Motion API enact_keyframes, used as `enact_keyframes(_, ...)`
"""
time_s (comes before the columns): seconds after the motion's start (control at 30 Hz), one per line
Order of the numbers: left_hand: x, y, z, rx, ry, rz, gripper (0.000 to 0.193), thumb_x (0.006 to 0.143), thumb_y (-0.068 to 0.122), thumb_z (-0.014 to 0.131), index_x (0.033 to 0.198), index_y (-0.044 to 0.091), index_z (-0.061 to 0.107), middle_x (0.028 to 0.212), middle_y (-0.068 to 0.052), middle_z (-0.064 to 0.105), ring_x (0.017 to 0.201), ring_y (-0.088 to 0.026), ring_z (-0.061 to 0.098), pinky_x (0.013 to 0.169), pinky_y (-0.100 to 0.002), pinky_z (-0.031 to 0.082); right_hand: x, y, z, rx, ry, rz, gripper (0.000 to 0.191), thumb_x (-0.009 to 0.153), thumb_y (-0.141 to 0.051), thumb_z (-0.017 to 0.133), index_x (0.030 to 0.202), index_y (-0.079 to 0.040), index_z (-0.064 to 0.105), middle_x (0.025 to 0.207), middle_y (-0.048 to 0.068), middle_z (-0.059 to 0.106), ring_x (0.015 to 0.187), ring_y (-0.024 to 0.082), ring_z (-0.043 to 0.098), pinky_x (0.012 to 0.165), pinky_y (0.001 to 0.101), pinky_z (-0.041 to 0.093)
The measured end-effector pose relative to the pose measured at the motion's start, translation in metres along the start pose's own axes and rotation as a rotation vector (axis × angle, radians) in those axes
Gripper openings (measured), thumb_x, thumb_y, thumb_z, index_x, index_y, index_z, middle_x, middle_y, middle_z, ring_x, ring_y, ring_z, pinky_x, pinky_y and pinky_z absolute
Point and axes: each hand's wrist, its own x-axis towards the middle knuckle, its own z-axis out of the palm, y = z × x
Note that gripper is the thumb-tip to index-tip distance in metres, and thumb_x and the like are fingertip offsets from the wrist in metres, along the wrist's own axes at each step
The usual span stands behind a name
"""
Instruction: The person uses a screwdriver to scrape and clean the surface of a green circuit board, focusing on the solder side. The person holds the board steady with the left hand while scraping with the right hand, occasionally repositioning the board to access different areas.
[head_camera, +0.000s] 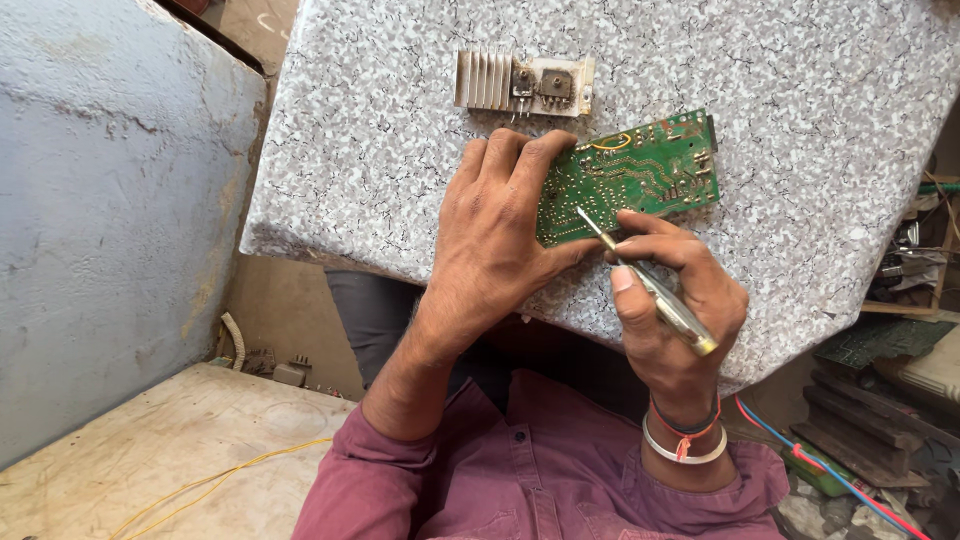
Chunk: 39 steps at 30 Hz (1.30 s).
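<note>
Head view, near to far. The right hand (680, 300) is closed around a slim screwdriver (650, 285) in a pen-like grip, its metal tip resting on the solder side of a green circuit board (640, 175). The left hand (500, 230) lies flat on the board's near-left end, fingers spread, pinning it to the speckled counter (380, 130). The board appears light, stiff and fragile; its bare edges look like the safest places to take hold. Just beyond the left hand's fingertips sits a finned heat sink (525, 84) carrying 2 dark components.
</note>
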Motion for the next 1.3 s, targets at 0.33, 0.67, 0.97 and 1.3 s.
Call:
enact_keyframes(0.33, -0.001, 0.000, 0.002, 0.018, 0.001, -0.006, 0.085, 0.066, 0.037, 0.095, 0.135, 0.009, 0.055, 0.113, -0.011, 0.055, 0.107, -0.031, 0.056, 0.091, -0.045, 0.048, 0.001, -0.001, 0.000, -0.045, -0.020, -0.031, 0.015, 0.101, -0.011, 0.070, 0.112, -0.001, 0.067, 0.109, 0.017, 0.074, 0.115, 0.026, 0.074, 0.098, 0.0327, 0.058)
enact_keyframes(0.67, 0.000, 0.001, -0.001, 0.032, 0.002, 0.017, 0.083, 0.068, 0.039, 0.094, 0.135, 0.009, 0.055, 0.113, -0.011, 0.056, 0.106, -0.032, 0.055, 0.092, -0.046, 0.047, -0.005, 0.009, 0.002, 0.213, 0.057, 0.054, 0.015, 0.104, -0.010, 0.067, 0.110, 0.003, 0.064, 0.102, 0.016, 0.071, 0.112, 0.028, 0.072, 0.102, 0.0362, 0.057)
enact_keyframes(0.97, 0.000, 0.003, -0.002, 0.040, 0.009, -0.006, 0.085, 0.069, 0.035, 0.094, 0.140, 0.010, 0.054, 0.123, -0.013, 0.054, 0.114, -0.035, 0.053, 0.099, -0.046, 0.047, -0.008, 0.009, 0.002, 0.282, 0.125, 0.108, 0.023, 0.103, -0.017, 0.069, 0.114, 0.003, 0.063, 0.120, 0.019, 0.069, 0.100, 0.017, 0.070, 0.094, 0.0302, 0.057)
enact_keyframes(1.3, -0.002, 0.003, -0.003, 0.009, 0.021, -0.031, 0.089, 0.073, 0.031, 0.092, 0.149, 0.013, 0.050, 0.141, -0.013, 0.049, 0.127, -0.036, 0.048, 0.110, -0.045, 0.046, -0.002, 0.002, 0.003, 0.188, 0.065, 0.199, 0.023, 0.101, -0.017, 0.069, 0.114, 0.001, 0.064, 0.121, 0.017, 0.072, 0.099, 0.015, 0.069, 0.088, 0.0300, 0.056)
